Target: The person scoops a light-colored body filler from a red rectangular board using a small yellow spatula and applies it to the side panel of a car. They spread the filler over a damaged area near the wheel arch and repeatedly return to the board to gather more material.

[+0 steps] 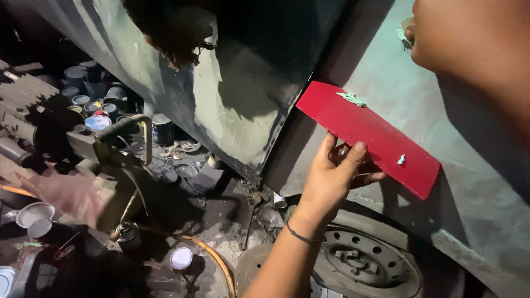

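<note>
Red flat board (367, 135) held at its lower edge by left hand (337, 174), thumb on top face, fingers curled underneath, grip closed on board. Board tilts, upper-left end toward dark seam of green-grey vehicle panel (237, 99), lower-right end above wheel (361, 262). Small dabs of pale green putty (352, 99) sit on board's face. Right hand (469, 38) up at top right, against panel, well above board; fingers out of view, grip cannot be told. Paint tins (91, 105) clustered on floor at left.
</note>
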